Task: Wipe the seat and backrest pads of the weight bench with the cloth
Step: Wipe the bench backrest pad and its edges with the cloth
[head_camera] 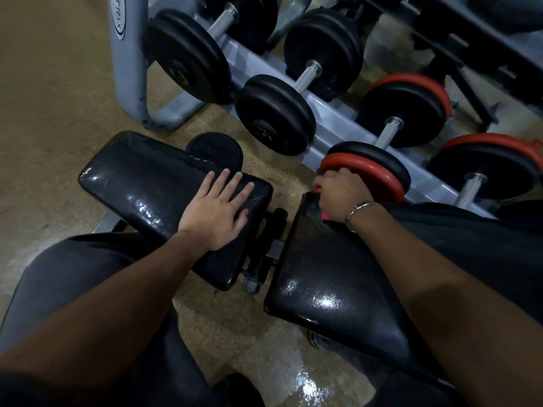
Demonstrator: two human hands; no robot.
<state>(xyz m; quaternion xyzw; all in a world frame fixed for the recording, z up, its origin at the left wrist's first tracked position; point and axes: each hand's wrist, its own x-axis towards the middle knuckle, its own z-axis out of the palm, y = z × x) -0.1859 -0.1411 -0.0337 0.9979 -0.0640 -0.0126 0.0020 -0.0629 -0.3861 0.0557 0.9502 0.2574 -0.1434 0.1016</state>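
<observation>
1. The left hand point(217, 210) lies flat and open on the seat pad point(141, 183), fingers straight and slightly spread, palm down near the pad's end that faces the backrest. It holds nothing.
2. The right hand point(338, 192) is curled into a fist around the cloth point(325, 216), pressing it against the far corner of the backrest pad point(323, 274). A metal bracelet point(360, 211) sits on that wrist.
3. The cloth is pinkish red and mostly hidden under the fist; only small bits show, below the wrist and beside the knuckles.
4. Both pads are black and glossy, with bright reflections on their surfaces. They stand apart, with the dark frame joint point(264, 259) between them.
5. Beyond the bench, a grey dumbbell rack point(129, 69) carries black dumbbells. A red-plated dumbbell point(373, 171) sits just behind the right hand.
6. A loose black plate point(214, 151) lies on the floor point(44, 127) just past the seat pad's far edge.
7. The person's knee point(73, 274), in dark trousers, shows at lower left, beside the seat pad.
</observation>
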